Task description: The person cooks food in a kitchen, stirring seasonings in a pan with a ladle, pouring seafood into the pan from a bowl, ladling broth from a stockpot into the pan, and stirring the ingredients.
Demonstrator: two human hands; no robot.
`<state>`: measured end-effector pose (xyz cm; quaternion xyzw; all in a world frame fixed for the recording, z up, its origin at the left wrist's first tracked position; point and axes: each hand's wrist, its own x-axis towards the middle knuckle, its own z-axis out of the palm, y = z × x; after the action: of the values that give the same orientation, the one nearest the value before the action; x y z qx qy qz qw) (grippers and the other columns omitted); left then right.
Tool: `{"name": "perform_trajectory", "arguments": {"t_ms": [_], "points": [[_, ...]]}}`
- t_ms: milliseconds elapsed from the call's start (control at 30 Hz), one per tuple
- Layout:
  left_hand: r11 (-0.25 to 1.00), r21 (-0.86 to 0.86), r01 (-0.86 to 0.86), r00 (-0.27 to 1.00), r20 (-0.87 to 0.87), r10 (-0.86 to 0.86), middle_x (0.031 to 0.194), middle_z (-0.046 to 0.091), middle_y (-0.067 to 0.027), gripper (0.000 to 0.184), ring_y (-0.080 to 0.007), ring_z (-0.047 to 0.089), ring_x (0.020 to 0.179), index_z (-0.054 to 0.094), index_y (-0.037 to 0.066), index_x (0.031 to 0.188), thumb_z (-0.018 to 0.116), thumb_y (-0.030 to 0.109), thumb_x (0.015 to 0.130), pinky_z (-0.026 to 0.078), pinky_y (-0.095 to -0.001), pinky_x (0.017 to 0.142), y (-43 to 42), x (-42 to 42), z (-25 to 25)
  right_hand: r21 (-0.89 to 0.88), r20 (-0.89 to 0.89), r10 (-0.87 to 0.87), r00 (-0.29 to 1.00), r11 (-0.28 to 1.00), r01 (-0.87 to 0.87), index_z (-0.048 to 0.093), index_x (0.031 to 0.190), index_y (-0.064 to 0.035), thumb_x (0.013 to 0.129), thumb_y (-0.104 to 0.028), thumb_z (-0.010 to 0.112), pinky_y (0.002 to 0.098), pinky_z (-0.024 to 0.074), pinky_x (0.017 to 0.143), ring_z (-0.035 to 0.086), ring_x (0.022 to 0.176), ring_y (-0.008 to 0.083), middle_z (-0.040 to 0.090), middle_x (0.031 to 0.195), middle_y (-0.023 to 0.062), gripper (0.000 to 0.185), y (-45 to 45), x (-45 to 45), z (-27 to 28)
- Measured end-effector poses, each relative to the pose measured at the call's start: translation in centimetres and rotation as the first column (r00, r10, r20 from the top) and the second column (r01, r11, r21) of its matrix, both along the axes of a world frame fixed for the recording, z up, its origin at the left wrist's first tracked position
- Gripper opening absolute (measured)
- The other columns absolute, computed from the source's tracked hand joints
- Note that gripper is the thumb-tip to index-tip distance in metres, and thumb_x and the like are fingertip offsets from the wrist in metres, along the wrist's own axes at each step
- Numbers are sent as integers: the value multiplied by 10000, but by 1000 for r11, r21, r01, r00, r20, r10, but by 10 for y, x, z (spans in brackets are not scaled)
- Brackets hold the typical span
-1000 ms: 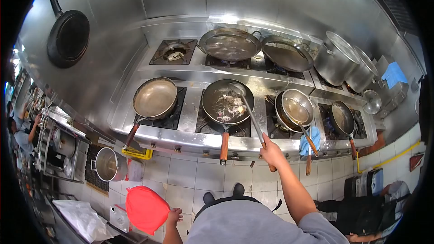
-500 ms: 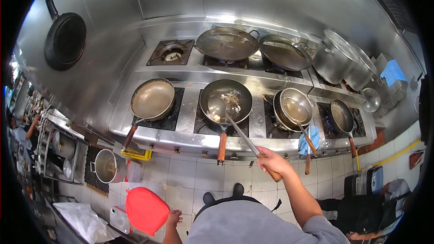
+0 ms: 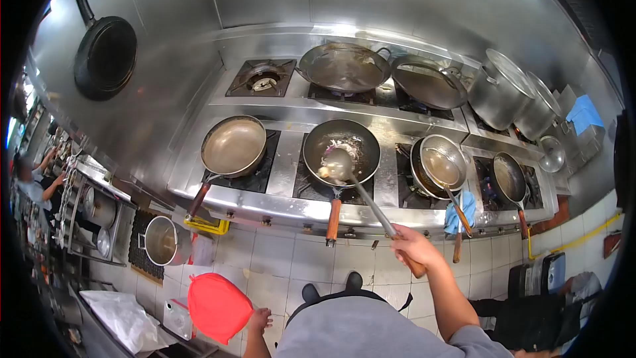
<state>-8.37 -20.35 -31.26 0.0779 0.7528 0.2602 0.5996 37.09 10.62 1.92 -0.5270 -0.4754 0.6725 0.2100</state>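
My right hand (image 3: 412, 245) is wrapped round the wooden-ended handle of a long metal ladle (image 3: 339, 164). The ladle's bowl rests inside a dark pan (image 3: 361, 139) on the middle front burner, among sliced onion and pale pieces (image 3: 328, 171). That pan's wooden handle (image 3: 334, 222) points toward me, and nobody holds it. Low on the left, my left hand (image 3: 260, 320) hangs beside a red round cover (image 3: 217, 308), with its fingers loosely apart and nothing seen in them.
Another pan (image 3: 233, 146) sits at front left; a strainer (image 3: 443, 162) lies over a pan to the right. Woks (image 3: 344, 67) and tall pots (image 3: 501, 89) stand behind. A metal pot (image 3: 161, 241) is at lower left. Other people are at both sides.
The ladle has swept from the pan's upper right to its left, then slightly back toward the middle, pushing the food. My right hand has moved a little lower. The whole view has shifted slightly.
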Motion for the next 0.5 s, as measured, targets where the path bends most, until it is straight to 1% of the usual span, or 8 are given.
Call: {"name": "perform_trajectory", "arguments": {"t_ms": [67, 167, 233, 267, 300, 333, 367, 500], "points": [[996, -90, 5, 1000, 30, -2, 989, 631, -84, 440, -213, 629, 672, 518, 40, 1284, 607, 235, 900, 533, -342, 521, -11, 0, -9, -48, -98, -16, 995, 999, 11, 338, 1446, -70, 864, -75, 575, 258, 441, 467, 538, 548, 112, 571, 800, 46, 629, 11, -10, -20], [994, -102, 26, 999, 23, -24, 987, 629, -76, 416, -205, 623, 696, 531, 44, 1261, 604, 238, 900, 532, -340, 544, -15, -1, -5, 145, 23, -4, 1000, 989, 0, 307, 1458, -61, 862, -95, 582, 280, 450, 474, 544, 549, 129, 582, 815, 64, 657, 28, -36, -52], [998, -66, 2, 1000, 7, -1, 969, 613, -62, 328, -210, 618, 703, 542, 72, 1188, 597, 236, 909, 532, -358, 560, -10, -4, 1, 496, 413, -116, 903, 861, -116, 289, 1468, -61, 860, -113, 595, 307, 458, 485, 541, 549, 144, 588, 822, 82, 682, 32, -45, -76], [999, -28, -24, 1000, -4, 23, 951, 598, -48, 240, -215, 614, 711, 554, 101, 1115, 589, 233, 919, 532, -376, 576, -5, -6, 3, 724, 470, -211, 857, 648, -238, 260, 1480, -64, 859, -116, 599, 332, 464, 494, 541, 552, 154, 583, 806, 92, 709, 29, -43, -81], [999, -23, -33, 999, -4, 33, 951, 598, -48, 240, -215, 614, 711, 554, 101, 1115, 589, 233, 919, 532, -376, 576, 0, -7, 6, 727, 469, -204, 859, 642, -244, 260, 1480, -64, 859, -116, 599, 332, 464, 494, 541, 552, 154, 583, 806, 92, 709, 27, -33, -83], [998, 17, -64, 998, -10, 65, 964, 601, -50, 265, -212, 616, 721, 552, 95, 1140, 590, 234, 918, 534, -373, 579, 3, -8, 7, 491, 369, -97, 925, 865, -105, 257, 1481, -63, 857, -108, 601, 324, 462, 490, 537, 551, 148, 579, 798, 86, 714, 14, -32, -39], [994, 54, -92, 996, -15, 93, 977, 604, -52, 290, -210, 618, 731, 550, 89, 1165, 592, 234, 917, 535, -370, 582, 6, -7, 8, 169, 232, -36, 972, 986, -4, 253, 1482, -62, 855, -100, 603, 316, 460, 487, 533, 550, 142, 575, 790, 80, 719, 7, -30, -16], [995, 51, -81, 997, -9, 81, 1008, 631, -59, 394, -193, 616, 748, 536, 45, 1250, 603, 224, 904, 526, -333, 591, 11, 3, 17, 31, -64, -61, 996, 998, 63, 255, 1489, -81, 847, -67, 603, 268, 424, 458, 498, 533, 106, 546, 762, 46, 730, 24, -15, -26]]}}
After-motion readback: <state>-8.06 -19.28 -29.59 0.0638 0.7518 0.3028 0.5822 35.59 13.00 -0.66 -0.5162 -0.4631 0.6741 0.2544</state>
